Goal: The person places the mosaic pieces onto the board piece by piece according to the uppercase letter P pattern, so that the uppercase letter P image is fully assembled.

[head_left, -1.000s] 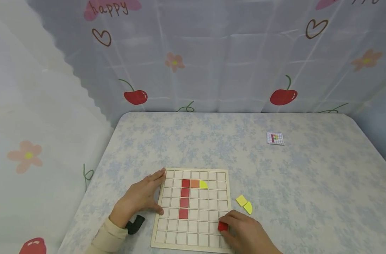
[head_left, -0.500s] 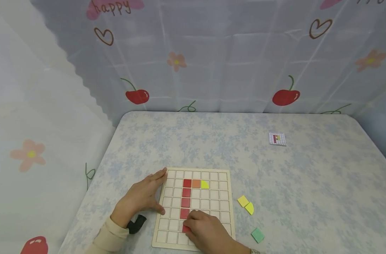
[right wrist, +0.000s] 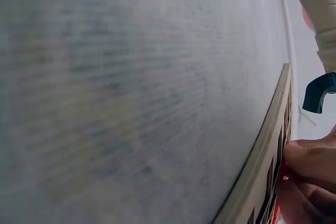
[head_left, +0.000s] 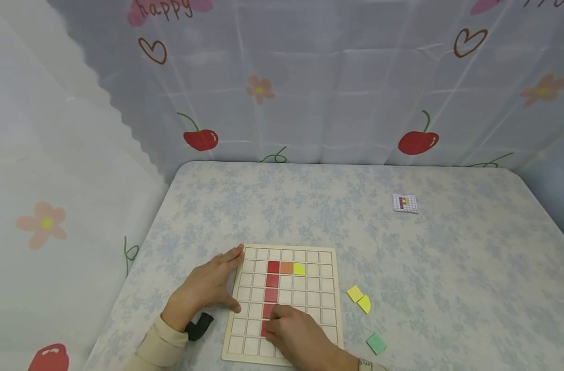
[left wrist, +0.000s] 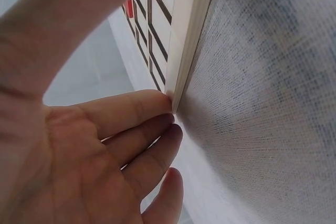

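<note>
A pale wooden grid board [head_left: 258, 355] lies on the table with a column of red square tiles [head_left: 271, 295]. Right of the top red tile sit an orange square tile [head_left: 286, 268] and a yellow quarter-round tile [head_left: 299, 269]. My left hand [head_left: 205, 286] touches the board's left edge, its thumb and fairly straight fingers spread apart; the left wrist view shows the fingertips against a corner. With my right hand [head_left: 302, 332] I pinch a red tile [head_left: 265, 329] at the column's lower end. My fingers partly hide this tile and the one above.
Right of the board lie a yellow square tile [head_left: 355, 294], a second yellow quarter-round tile [head_left: 364, 304] and a green square tile [head_left: 376, 343]. A small pattern card [head_left: 405, 203] lies farther back. A black device [head_left: 199, 326] is by my left wrist.
My right hand has carried the red tile leftward from the board's right edge to the column's lower end. The green tile has come into view. My left hand stays at the board's edge.
</note>
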Available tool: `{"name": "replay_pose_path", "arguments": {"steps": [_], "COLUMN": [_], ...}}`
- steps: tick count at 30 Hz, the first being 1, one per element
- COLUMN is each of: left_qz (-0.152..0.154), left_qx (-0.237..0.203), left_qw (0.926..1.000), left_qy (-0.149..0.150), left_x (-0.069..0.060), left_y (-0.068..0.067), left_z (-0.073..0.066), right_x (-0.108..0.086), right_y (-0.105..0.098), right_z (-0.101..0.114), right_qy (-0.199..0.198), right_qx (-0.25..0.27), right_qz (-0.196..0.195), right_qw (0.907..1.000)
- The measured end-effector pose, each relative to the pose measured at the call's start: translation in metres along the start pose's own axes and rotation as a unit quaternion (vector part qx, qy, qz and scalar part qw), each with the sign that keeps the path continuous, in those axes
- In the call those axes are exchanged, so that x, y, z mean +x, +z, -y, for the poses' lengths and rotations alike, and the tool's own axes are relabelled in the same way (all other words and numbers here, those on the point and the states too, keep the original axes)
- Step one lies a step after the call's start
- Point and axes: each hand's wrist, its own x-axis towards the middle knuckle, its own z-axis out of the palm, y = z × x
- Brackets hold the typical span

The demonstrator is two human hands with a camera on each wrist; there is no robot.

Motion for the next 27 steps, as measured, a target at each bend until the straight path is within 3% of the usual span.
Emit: {"name": "replay_pose_path", "arguments": {"steps": [7, 13, 16, 19, 23, 27], "left_qz": [0.004, 0.012, 0.014, 0.017, 0.018, 0.011], "left_qx": [-0.002, -0.007, -0.009, -0.009, -0.008, -0.003], "left_qw": [1.0, 0.9999, 0.9998, 0.9997, 0.9998, 0.9999], "left_qy": [-0.002, -0.01, -0.012, -0.011, -0.007, 0.001], "left_x": [0.001, 0.003, 0.003, 0.003, 0.003, 0.002], "left_y": [0.001, 0.002, 0.002, 0.002, 0.0, -0.002], "left_z": [-0.001, -0.002, -0.002, -0.003, -0.002, -0.001], "right_x": [-0.014, -0.033, -0.046, -0.062, -0.085, -0.106], "right_y": [0.004, -0.003, -0.012, -0.022, -0.033, -0.038], "right_z": [-0.004, -0.012, -0.02, -0.028, -0.037, -0.045], "right_qy": [-0.083, -0.071, -0.036, 0.032, 0.132, 0.172], "right_qx": [0.01, 0.02, 0.006, -0.003, -0.007, -0.035], "right_qz": [-0.025, -0.032, -0.048, -0.05, -0.034, -0.057], "right_qw": [0.9962, 0.9967, 0.9982, 0.9983, 0.9907, 0.9829]}}
